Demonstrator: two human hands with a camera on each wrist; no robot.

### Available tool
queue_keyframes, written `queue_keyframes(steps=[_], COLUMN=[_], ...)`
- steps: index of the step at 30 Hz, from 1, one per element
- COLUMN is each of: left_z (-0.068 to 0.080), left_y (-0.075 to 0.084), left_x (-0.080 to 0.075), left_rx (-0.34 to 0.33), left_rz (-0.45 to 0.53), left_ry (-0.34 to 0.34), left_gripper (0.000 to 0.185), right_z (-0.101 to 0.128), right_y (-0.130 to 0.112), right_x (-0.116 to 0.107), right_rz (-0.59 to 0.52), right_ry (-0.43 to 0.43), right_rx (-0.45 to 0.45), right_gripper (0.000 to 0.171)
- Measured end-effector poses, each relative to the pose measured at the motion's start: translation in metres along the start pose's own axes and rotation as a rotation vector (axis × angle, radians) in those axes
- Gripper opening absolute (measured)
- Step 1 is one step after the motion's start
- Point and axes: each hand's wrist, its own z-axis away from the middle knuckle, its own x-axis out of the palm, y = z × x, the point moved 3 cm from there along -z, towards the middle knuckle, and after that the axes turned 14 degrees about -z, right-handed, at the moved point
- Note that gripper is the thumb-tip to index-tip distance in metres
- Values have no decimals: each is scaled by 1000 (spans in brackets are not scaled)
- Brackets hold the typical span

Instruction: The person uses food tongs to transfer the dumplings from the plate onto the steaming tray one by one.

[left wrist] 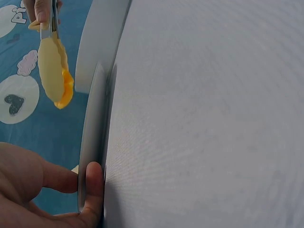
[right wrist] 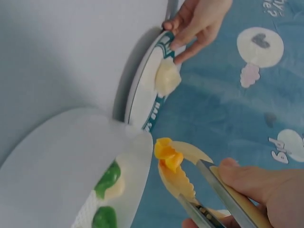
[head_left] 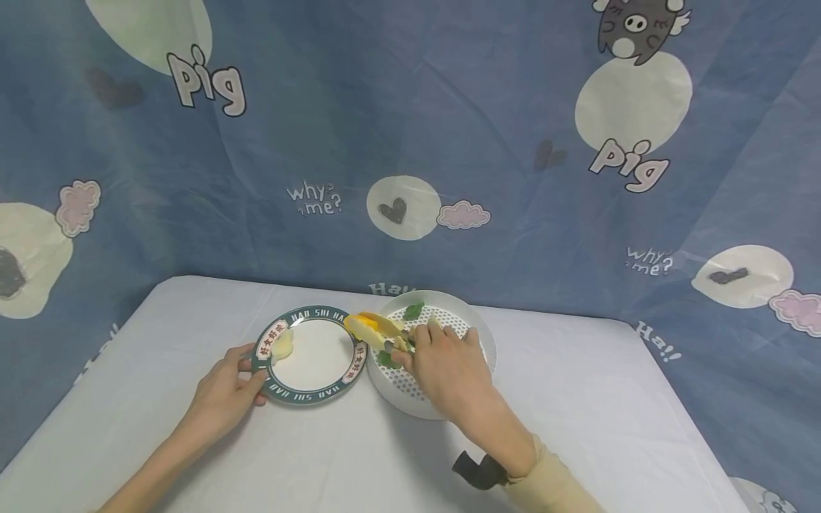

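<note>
My left hand [head_left: 221, 395] pinches the left rim of a plate [head_left: 306, 397] with a green lettered border, thumb on one side and fingers on the other. A pale lump [head_left: 282, 345] lies on the plate's left side. My right hand [head_left: 452, 367] grips metal tongs with cream-coloured, scalloped tips [right wrist: 178, 183]. Between those tips sits a yellow-orange piece [right wrist: 168, 154], its kind unclear. The tongs hang above the gap between the plate and a round white perforated basket [head_left: 410, 407]. Green leaves [head_left: 413, 311] and some pale pieces lie in the basket, partly hidden by my right hand.
A white cloth [head_left: 308, 463] covers the table. Behind it hangs a blue printed curtain [head_left: 513, 235]. The basket stands right against the plate's right side. A black band [head_left: 477, 470] is at my right wrist, by a beige sleeve [head_left: 551, 484].
</note>
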Motion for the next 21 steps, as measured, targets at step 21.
queue_keyframes(steps=[21], left_z=[0], left_y=[0], left_x=[0], left_rx=[8], left_rz=[-9], left_ry=[5], left_gripper=[70], right_z=[14], right_y=[38], right_x=[-13], right_rz=[23], right_ry=[17], right_rx=[87], right_gripper=[51])
